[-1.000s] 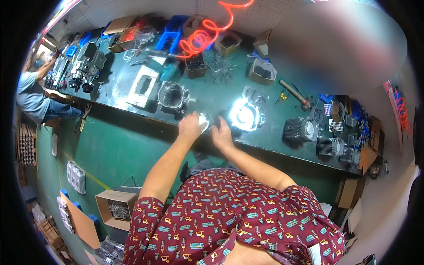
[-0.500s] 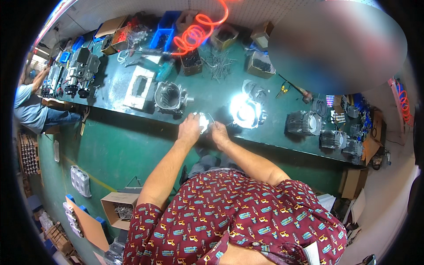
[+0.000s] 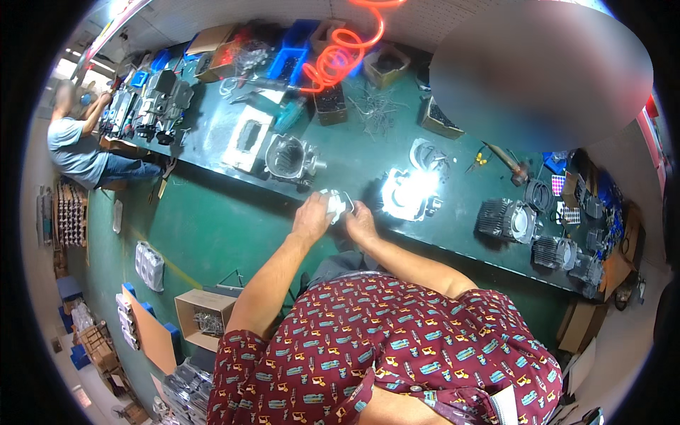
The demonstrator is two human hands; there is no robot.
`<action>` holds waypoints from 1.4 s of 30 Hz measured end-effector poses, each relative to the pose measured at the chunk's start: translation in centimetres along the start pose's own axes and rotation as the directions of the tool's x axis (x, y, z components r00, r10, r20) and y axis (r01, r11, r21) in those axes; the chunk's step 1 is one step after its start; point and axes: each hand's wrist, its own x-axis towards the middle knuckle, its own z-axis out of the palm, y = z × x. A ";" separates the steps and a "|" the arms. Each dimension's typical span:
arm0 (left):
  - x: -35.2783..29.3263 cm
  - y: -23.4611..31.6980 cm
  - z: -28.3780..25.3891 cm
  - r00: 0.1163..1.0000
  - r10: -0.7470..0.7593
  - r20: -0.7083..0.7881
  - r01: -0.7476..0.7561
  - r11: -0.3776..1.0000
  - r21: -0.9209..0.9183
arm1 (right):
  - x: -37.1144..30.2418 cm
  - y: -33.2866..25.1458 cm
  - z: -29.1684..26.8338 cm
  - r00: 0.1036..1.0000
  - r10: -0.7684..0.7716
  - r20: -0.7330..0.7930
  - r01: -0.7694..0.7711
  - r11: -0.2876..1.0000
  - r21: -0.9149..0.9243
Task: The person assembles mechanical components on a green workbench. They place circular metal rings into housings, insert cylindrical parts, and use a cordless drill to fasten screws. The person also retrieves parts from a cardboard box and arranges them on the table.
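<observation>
In front of the bench edge, my left hand (image 3: pixel 310 218) is closed round a small bright silver metal part (image 3: pixel 335 202). Close beside it on the right, my right hand (image 3: pixel 362 224) is closed with its fingertips at a thin bent metal piece (image 3: pixel 349 203) along the part's edge. Its exact kind is too small to make out. On the bench ahead stand a grey metal engine casing (image 3: pixel 289 157) with a round opening, to the left, and a brightly lit round metal casing (image 3: pixel 407 193), to the right.
A green workbench (image 3: pixel 340 152) carries a white frame-shaped block (image 3: pixel 248 139), loose thin rods (image 3: pixel 374 110), pliers (image 3: pixel 479 161), a mallet (image 3: pixel 511 167) and finned cylinders (image 3: pixel 504 219). A coiled orange hose (image 3: pixel 340 57) hangs over it. Another person (image 3: pixel 78 145) works at far left.
The view has shifted, so the bench sits further right and lower in it. My hands are closer together, and the silver part is turned, with the thin bent piece now against its edge.
</observation>
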 end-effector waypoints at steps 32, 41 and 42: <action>-6.5 -7.2 -22.8 0.906 0.096 -0.412 -0.151 0.983 -0.103 | 8.5 -31.1 8.4 0.323 -0.354 0.878 0.873 0.469 -0.132; -3.3 -7.4 -21.2 0.841 -0.247 -0.480 -0.039 0.859 -0.511 | 15.0 -29.1 2.1 0.835 -0.278 0.475 0.320 0.947 -0.008; -2.5 -7.3 -20.4 0.838 -0.245 -0.487 -0.042 0.862 -0.505 | 16.0 -27.8 1.4 0.864 -0.249 0.438 0.287 0.958 -0.022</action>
